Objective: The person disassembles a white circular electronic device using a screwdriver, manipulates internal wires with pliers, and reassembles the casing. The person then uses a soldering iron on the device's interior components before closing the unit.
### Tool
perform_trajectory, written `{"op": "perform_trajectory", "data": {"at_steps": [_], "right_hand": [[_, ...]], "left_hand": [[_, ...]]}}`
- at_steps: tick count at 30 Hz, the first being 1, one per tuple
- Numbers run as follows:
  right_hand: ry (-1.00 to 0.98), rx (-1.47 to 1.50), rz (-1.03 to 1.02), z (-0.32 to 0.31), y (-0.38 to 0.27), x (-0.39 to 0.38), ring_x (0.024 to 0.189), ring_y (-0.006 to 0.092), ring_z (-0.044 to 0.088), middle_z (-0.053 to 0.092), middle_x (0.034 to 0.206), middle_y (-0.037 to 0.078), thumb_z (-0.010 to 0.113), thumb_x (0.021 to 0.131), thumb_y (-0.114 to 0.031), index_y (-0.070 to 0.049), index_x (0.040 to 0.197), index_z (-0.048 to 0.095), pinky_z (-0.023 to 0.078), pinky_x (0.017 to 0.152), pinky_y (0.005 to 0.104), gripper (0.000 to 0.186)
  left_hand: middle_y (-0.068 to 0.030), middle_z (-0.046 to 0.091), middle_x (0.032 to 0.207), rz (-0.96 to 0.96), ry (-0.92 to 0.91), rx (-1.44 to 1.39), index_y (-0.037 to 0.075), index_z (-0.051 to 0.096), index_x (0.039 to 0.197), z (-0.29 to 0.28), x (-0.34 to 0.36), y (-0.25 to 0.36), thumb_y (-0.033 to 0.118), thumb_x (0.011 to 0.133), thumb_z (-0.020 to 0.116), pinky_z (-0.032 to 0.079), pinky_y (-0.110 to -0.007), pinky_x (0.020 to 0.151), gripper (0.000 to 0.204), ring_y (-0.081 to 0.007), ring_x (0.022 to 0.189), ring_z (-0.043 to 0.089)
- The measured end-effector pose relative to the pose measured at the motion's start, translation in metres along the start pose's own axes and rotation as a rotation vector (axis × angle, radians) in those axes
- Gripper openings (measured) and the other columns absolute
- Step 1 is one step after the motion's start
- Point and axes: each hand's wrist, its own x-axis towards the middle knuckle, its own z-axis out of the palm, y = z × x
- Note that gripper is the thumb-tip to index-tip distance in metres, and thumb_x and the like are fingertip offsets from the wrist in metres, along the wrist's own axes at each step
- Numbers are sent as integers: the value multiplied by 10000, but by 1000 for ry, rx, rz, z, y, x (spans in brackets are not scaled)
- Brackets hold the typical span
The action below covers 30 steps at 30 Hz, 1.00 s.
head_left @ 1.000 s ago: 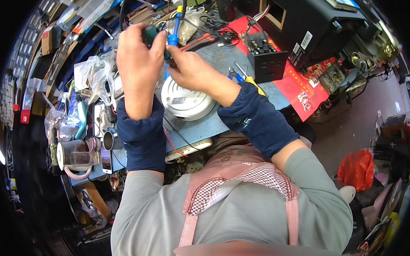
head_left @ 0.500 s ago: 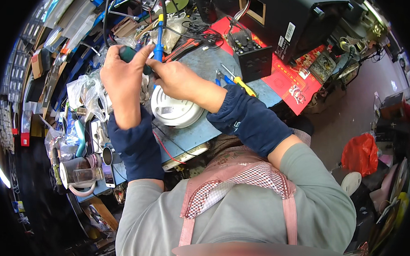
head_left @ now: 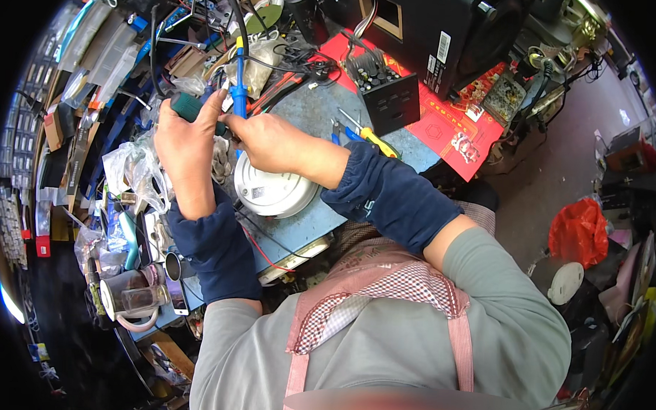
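My left hand grips a dark green cylindrical object at the back left of the blue work mat. Beside it, my right hand has curled fingers meeting that object; what they hold is hidden. Behind both hands stands a blue rod with a yellow top. Below my right hand lies a round white vented device, with red and black wires near it. To the right are a yellow screwdriver and blue-handled pliers.
A black knob panel rests by red printed paper, near a large black speaker box. Plastic bags, a mug and a phone crowd the left. A red bag lies lower right.
The whole view has shifted, with the bench appearing further left and lower. Both hands keep their grip and sit slightly lower relative to the white device.
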Motion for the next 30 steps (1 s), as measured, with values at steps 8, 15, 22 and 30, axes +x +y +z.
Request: {"op": "perform_trajectory", "data": {"at_steps": [8, 15, 22, 30], "right_hand": [[-7, 1, 40, -4, -6, 0, 893, 484, 757, 750, 868, 250, 720, 847, -54, -21, 1184, 614, 600, 778, 606, 355], [38, 90, 16, -5, 2, 0, 906, 465, 761, 771, 900, 219, 781, 828, -104, -20, 1136, 655, 609, 796, 577, 343], [126, 48, -24, -4, -2, -3, 889, 455, 756, 767, 890, 183, 806, 827, -64, -46, 1079, 673, 601, 766, 556, 285], [6, 76, 39, -2, 0, -1, 924, 480, 752, 756, 887, 246, 729, 831, -40, -35, 1075, 686, 595, 818, 596, 248]], "left_hand": [[-148, 782, 1225, -44, -402, -790, -47, 600, 1391, -17, -7, -33, -41, 920, 855, 601, -329, 1020, 535, -203, 1138, 751], [-16, 690, 820, 10, 159, -127, 43, 568, 988, 26, -13, -18, 331, 751, 1060, 542, -297, 698, 617, -110, 743, 611], [-96, 725, 1157, -114, -459, -853, -4, 546, 1495, -25, -20, 0, -21, 881, 887, 543, -330, 1050, 702, -147, 1109, 667], [-18, 729, 937, 11, 29, -147, 12, 685, 1037, 12, -19, -8, 133, 896, 949, 556, -280, 720, 322, -104, 797, 646]]}}
